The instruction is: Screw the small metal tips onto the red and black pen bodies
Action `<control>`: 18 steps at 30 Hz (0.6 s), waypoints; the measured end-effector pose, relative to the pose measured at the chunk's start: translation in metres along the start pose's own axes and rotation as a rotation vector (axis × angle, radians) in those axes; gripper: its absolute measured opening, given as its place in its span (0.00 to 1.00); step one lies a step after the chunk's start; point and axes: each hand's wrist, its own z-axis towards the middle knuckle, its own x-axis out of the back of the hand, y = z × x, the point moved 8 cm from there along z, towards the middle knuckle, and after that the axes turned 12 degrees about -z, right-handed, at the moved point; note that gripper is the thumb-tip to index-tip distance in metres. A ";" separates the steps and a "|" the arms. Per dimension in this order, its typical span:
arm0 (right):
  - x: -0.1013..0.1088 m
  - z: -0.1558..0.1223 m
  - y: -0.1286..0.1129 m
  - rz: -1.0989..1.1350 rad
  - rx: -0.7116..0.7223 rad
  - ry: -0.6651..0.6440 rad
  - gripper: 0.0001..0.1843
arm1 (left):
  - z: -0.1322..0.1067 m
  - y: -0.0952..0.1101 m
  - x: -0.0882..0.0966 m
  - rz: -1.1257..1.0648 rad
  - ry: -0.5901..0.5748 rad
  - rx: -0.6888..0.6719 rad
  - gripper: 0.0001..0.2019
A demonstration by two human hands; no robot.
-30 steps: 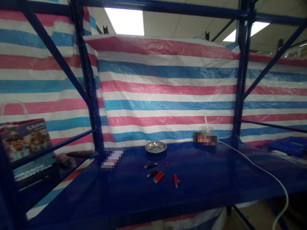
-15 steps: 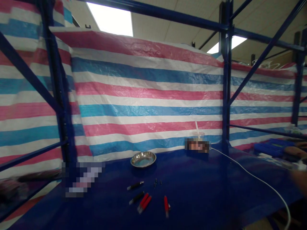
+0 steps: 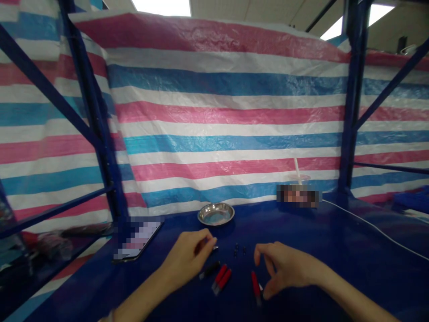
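My left hand (image 3: 191, 255) is over the table, its fingers curled with a gap showing between thumb and forefinger. Beneath them lies a black pen-like piece, mostly hidden, with just its shiny tip (image 3: 216, 247) showing. Another black piece (image 3: 210, 269) with a pale end rests by that hand, and two red pieces (image 3: 222, 278) lie side by side beyond it. My right hand (image 3: 290, 267) has its thumb and fingers apart, beside a single red piece (image 3: 255, 285). Several tiny dark parts (image 3: 236, 249) sit between the hands.
A round metal dish (image 3: 216, 214) stands at the back of the blue table (image 3: 311, 228). A phone (image 3: 147, 241) lies at the left, near a rack post. A cup with a straw (image 3: 297, 172) and a white cable (image 3: 368, 226) are at the back right. Striped sheeting hangs behind.
Both hands have come into view over the small parts. The view has turned down and left. The table pieces appear to lie as before.
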 end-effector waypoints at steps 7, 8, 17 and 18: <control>-0.015 -0.013 0.017 0.024 -0.151 0.071 0.23 | 0.017 0.029 -0.099 0.292 -0.306 -0.138 0.11; -0.016 -0.012 0.018 0.040 -0.158 0.066 0.22 | 0.013 0.029 -0.110 0.322 -0.368 -0.105 0.12; -0.022 -0.005 0.019 0.040 -0.174 0.062 0.13 | 0.002 0.016 -0.142 0.420 -0.497 -0.009 0.13; -0.022 -0.004 0.018 0.030 -0.172 0.066 0.13 | 0.002 0.016 -0.143 0.419 -0.486 -0.017 0.13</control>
